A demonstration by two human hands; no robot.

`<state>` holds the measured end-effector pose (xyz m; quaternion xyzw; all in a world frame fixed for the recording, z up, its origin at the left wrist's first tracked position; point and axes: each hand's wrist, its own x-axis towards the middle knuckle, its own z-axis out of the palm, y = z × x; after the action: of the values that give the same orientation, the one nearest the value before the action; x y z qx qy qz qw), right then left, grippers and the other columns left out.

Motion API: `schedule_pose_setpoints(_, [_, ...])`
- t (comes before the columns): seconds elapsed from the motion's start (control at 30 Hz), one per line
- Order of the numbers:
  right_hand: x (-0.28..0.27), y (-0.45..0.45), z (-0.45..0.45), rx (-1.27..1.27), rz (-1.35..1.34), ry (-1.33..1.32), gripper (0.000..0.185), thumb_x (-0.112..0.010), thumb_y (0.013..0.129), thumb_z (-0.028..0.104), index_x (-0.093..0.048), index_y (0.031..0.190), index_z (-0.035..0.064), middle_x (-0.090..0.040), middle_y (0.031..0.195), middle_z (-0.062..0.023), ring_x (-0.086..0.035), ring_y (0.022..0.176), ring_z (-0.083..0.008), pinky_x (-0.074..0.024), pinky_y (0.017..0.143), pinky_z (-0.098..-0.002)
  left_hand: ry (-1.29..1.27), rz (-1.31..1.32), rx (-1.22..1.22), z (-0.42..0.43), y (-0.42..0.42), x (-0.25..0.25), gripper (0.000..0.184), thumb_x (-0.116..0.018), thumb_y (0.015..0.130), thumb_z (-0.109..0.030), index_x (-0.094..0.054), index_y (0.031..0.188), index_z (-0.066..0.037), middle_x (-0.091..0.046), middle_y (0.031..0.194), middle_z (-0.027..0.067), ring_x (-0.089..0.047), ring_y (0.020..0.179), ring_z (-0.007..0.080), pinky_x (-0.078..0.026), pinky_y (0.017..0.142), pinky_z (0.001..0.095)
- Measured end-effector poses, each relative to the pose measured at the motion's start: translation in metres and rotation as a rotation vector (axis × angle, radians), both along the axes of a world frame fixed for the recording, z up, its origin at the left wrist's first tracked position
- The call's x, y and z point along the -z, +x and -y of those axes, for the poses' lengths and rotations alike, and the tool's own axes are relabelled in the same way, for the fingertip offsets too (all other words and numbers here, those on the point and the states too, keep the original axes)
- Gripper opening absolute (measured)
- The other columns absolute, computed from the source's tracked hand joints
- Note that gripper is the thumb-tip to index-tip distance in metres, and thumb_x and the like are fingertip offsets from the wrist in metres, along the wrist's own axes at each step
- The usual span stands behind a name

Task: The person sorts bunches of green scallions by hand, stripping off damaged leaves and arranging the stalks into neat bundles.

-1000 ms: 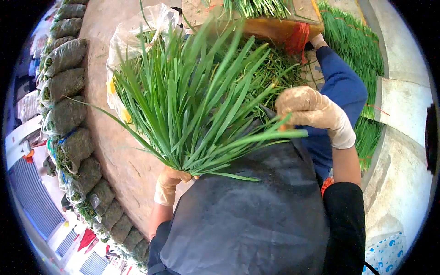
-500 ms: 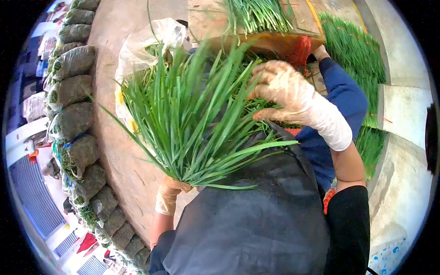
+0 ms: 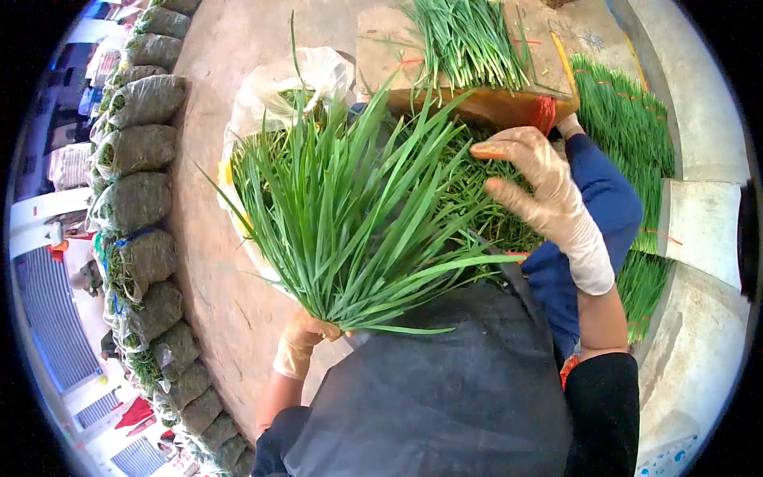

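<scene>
My left hand [image 3: 306, 338], in a stained pale glove, is closed round the base of a bunch of long green leaves [image 3: 342, 215]. The leaves fan up and outward over my dark apron [image 3: 437, 389]. To the right of the bunch, my right hand [image 3: 540, 175], gloved too, is raised with thumb and fingers apart and nothing between them. Beneath it lies a heap of loose green and brownish stalks [image 3: 497, 207].
A low wooden table [image 3: 389, 48] at the top bears a pile of green stalks [image 3: 469, 48]. Left of the bunch is a clear plastic bag [image 3: 270, 87]. Filled bags [image 3: 139, 199] line the left; tied green bundles [image 3: 620, 111] lie at right.
My right hand has moved away from the leaf tips, and its fingers have spread. The view has shifted, showing more of the table top. My left hand still holds the bunch.
</scene>
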<state>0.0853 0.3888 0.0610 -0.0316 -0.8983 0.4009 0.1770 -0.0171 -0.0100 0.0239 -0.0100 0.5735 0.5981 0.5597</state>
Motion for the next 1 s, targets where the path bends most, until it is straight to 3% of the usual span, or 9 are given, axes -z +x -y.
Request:
schedule_pose_setpoints(0.23, [0.012,0.015,0.013,0.424,0.092,-0.07,0.013,-0.062,0.089,0.016,-0.065,0.088,0.0034,-0.064,0.085,-0.008,-0.061,0.081,-0.0195,-0.0483,0.076,-0.0321,-0.136,-0.404,-0.28,-0.069,-0.014,-0.045,0.03,-0.061,0.066,-0.003,-0.063,0.095,0.002,-0.064,0.077,0.0085,-0.053,0.06,0.0123,-0.038,0.048,0.0238])
schedule_pose_setpoints(0.27, [0.013,0.015,0.03,0.294,0.149,-0.574,0.023,-0.063,0.089,0.025,-0.066,0.093,0.0029,-0.066,0.086,-0.0078,-0.062,0.08,-0.0208,-0.0492,0.075,-0.0344,-0.137,-0.453,-0.37,-0.088,-0.013,-0.054,0.024,-0.062,0.071,-0.007,-0.063,0.094,0.001,-0.064,0.076,0.007,-0.052,0.059,0.0106,-0.037,0.047,0.0237])
schedule_pose_setpoints(0.37, [0.0,-0.002,0.095,-0.093,0.649,-0.663,0.077,-0.07,0.077,0.052,-0.049,0.13,0.0007,-0.059,0.119,-0.0237,-0.059,0.11,-0.031,-0.0447,0.096,-0.0378,-0.174,-0.549,-0.446,-0.141,0.0,-0.04,0.016,-0.066,0.079,-0.013,-0.066,0.092,-0.003,-0.066,0.077,0.0025,-0.053,0.061,0.0052,-0.041,0.053,0.0236])
schedule_pose_setpoints(0.5, [0.021,-0.055,0.113,0.017,0.49,-0.901,0.067,-0.075,0.078,0.032,-0.047,0.13,0.0008,-0.061,0.115,-0.0141,-0.06,0.102,-0.0245,-0.0476,0.088,-0.033,-0.108,-1.17,-0.409,-0.178,0.018,0.037,0.046,-0.065,0.082,-0.016,-0.052,0.124,-0.002,-0.067,0.089,0.0192,-0.065,0.075,0.032,-0.05,0.067,0.0367])
schedule_pose_setpoints(0.6, [0.066,-0.062,0.106,0.102,0.378,-1.325,0.059,-0.076,0.075,0.027,-0.053,0.123,0.0018,-0.065,0.101,-0.0093,-0.063,0.089,-0.0224,-0.0501,0.081,-0.0317,-0.572,-1.153,0.099,-0.183,0.022,-0.016,0.071,-0.068,0.082,-0.017,-0.033,0.141,-0.002,-0.065,0.101,0.0127,-0.064,0.091,0.0219,-0.05,0.08,0.03])
schedule_pose_setpoints(0.67, [0.055,-0.057,0.09,0.182,0.515,-1.656,0.049,-0.074,0.076,0.025,-0.058,0.114,-0.0002,-0.066,0.084,-0.005,-0.063,0.074,-0.0165,-0.0511,0.072,-0.0294,-0.257,-0.992,0.275,-0.165,0.015,-0.029,0.077,-0.069,0.082,-0.019,-0.027,0.146,-0.005,-0.064,0.105,0.013,-0.064,0.095,0.0211,-0.05,0.081,0.0317])
schedule_pose_setpoints(0.7, [0.058,-0.051,0.082,0.105,0.484,-1.652,0.049,-0.072,0.078,0.026,-0.057,0.115,-0.0021,-0.065,0.084,-0.0057,-0.063,0.075,-0.0165,-0.0509,0.071,-0.029,-0.094,-0.623,0.266,-0.155,0.005,-0.049,0.076,-0.07,0.081,-0.021,-0.031,0.145,-0.006,-0.065,0.104,0.0125,-0.063,0.095,0.0216,-0.05,0.082,0.0326])
schedule_pose_setpoints(0.87, [0.046,-0.023,0.07,-0.306,0.493,-1.672,0.053,-0.065,0.081,0.031,-0.052,0.117,-0.0057,-0.058,0.074,-0.0054,-0.057,0.066,-0.0152,-0.0466,0.069,-0.0281,0.104,-0.407,0.114,-0.135,-0.024,-0.022,0.063,-0.062,0.085,-0.039,-0.047,0.132,0.001,-0.064,0.102,0.0109,-0.06,0.088,0.0175,-0.048,0.078,0.028])
schedule_pose_setpoints(1.0, [0.026,-0.015,0.092,-0.536,0.663,-1.652,0.054,-0.068,0.077,0.039,-0.058,0.109,-0.0035,-0.056,0.068,-0.0059,-0.054,0.055,-0.0164,-0.047,0.055,-0.0302,0.427,-0.06,0.119,-0.151,-0.03,0.006,0.084,-0.065,0.077,-0.053,-0.04,0.136,0.0,-0.056,0.122,0.0185,-0.06,0.101,0.025,-0.052,0.078,0.0354])
